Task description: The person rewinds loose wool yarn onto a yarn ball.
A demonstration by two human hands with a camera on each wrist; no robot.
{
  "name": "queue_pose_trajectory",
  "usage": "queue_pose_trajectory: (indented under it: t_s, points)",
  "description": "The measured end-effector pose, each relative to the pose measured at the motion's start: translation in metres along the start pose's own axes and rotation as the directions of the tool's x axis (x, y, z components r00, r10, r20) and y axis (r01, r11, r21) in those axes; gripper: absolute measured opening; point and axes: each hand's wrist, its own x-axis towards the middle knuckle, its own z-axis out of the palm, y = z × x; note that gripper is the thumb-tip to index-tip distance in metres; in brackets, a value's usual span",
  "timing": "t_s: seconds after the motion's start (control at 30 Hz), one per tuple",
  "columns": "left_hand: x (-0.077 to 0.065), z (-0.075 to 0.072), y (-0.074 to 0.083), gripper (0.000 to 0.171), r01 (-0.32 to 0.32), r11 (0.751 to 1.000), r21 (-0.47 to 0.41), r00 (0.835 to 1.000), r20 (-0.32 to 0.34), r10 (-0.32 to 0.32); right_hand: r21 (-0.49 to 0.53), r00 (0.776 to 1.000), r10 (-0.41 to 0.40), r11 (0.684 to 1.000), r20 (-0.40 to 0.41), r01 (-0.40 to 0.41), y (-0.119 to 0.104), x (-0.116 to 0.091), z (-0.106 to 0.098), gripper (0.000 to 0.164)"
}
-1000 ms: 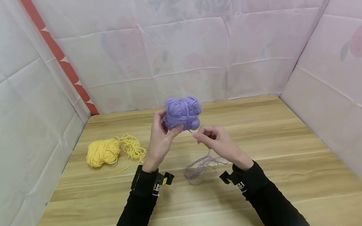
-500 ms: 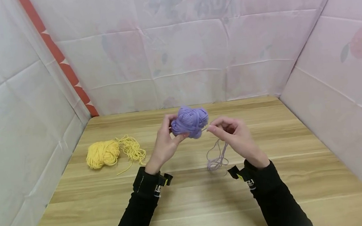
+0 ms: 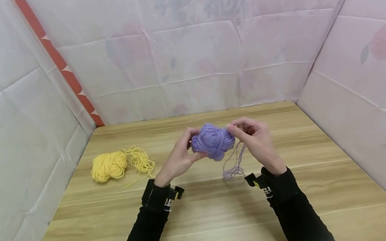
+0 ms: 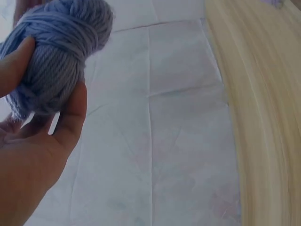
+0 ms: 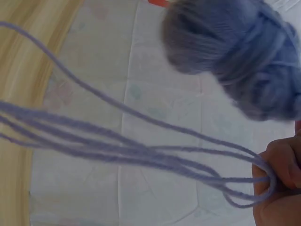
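Observation:
My left hand (image 3: 179,157) grips a purple yarn ball (image 3: 213,141) above the table, thumb on the near side. The left wrist view shows fingers and thumb wrapped round one end of the ball (image 4: 56,56). Beside the ball's right end, my right hand (image 3: 256,140) pinches purple yarn between thumb and fingertips. Loose purple strands (image 3: 233,170) hang down from that hand in loops. In the right wrist view, several strands (image 5: 141,150) run into the curled fingers, and the ball is blurred behind them. The right fingertips' exact contact with the ball is hard to tell.
A yellow yarn ball (image 3: 109,167) lies at the left of the wooden table (image 3: 202,223), with a tangle of loose yellow yarn (image 3: 140,160) beside it. White printed sheeting (image 3: 194,55) encloses the back and both sides.
The purple ball in my left hand has moved right and closer, turning as it went. My right hand first moved right; the loose purple strands shifted right with it, and it is now nearer the ball.

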Motion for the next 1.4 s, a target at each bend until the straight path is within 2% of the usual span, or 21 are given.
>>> queue_pose_trajectory:
  t_s: [0.07, 0.17, 0.3, 0.4, 0.5, 0.67, 0.8, 0.9, 1.07, 1.13, 1.27, 1.4]
  points:
    - [-0.001, 0.000, 0.001, 0.057, 0.007, 0.999, -0.042, 1.000, 0.022, -0.006, -0.004, 0.999, 0.039, 0.999, -0.008, -0.039, 0.003, 0.001, 0.000, 0.007]
    - [-0.001, -0.002, 0.002, 0.057, 0.014, 0.996, -0.092, 0.999, 0.044, -0.010, 0.085, 0.992, 0.128, 0.988, 0.016, -0.129, 0.009, 0.003, 0.001, 0.004]
    - [-0.002, -0.004, 0.002, 0.056, 0.017, 0.993, -0.118, 0.998, 0.057, -0.010, 0.264, 0.968, 0.243, 0.931, 0.060, -0.251, 0.017, 0.005, 0.002, 0.008]
    - [-0.002, -0.004, 0.003, 0.055, 0.018, 0.992, -0.121, 0.998, 0.067, -0.010, 0.317, 0.960, 0.267, 0.907, 0.079, -0.278, 0.023, 0.006, 0.003, 0.014]
    - [-0.003, -0.005, 0.004, 0.054, 0.030, 0.990, -0.136, 0.997, 0.078, -0.019, 0.306, 0.961, 0.254, 0.911, 0.113, -0.277, 0.029, 0.005, 0.005, 0.018]
    - [-0.006, -0.006, 0.008, 0.056, 0.072, 0.978, -0.194, 0.996, 0.071, -0.059, 0.251, 0.947, 0.275, 0.917, 0.167, -0.311, 0.036, 0.005, 0.014, 0.029]
    - [-0.007, -0.006, 0.010, 0.059, 0.096, 0.972, -0.215, 0.995, 0.044, -0.089, 0.167, 0.922, 0.326, 0.917, 0.208, -0.362, 0.040, 0.003, 0.021, 0.028]
    - [-0.007, -0.007, 0.012, 0.058, 0.104, 0.967, -0.234, 0.995, 0.017, -0.103, 0.139, 0.915, 0.334, 0.919, 0.227, -0.370, 0.042, 0.002, 0.024, 0.031]
    - [-0.007, -0.009, 0.016, 0.058, 0.112, 0.947, -0.300, 0.992, -0.024, -0.125, 0.073, 0.897, 0.378, 0.912, 0.229, -0.403, 0.043, 0.000, 0.029, 0.019]
    - [-0.007, -0.009, 0.018, 0.058, 0.110, 0.940, -0.323, 0.990, -0.047, -0.132, 0.030, 0.883, 0.403, 0.906, 0.239, -0.421, 0.044, 0.000, 0.032, 0.017]
    - [-0.006, -0.009, 0.018, 0.057, 0.081, 0.936, -0.341, 0.983, -0.131, -0.132, -0.053, 0.894, 0.359, 0.932, 0.267, -0.359, 0.048, -0.001, 0.039, 0.018]
    - [-0.005, -0.008, 0.017, 0.055, 0.041, 0.935, -0.352, 0.962, -0.238, -0.132, -0.163, 0.919, 0.259, 0.962, 0.297, -0.219, 0.049, -0.002, 0.046, 0.022]
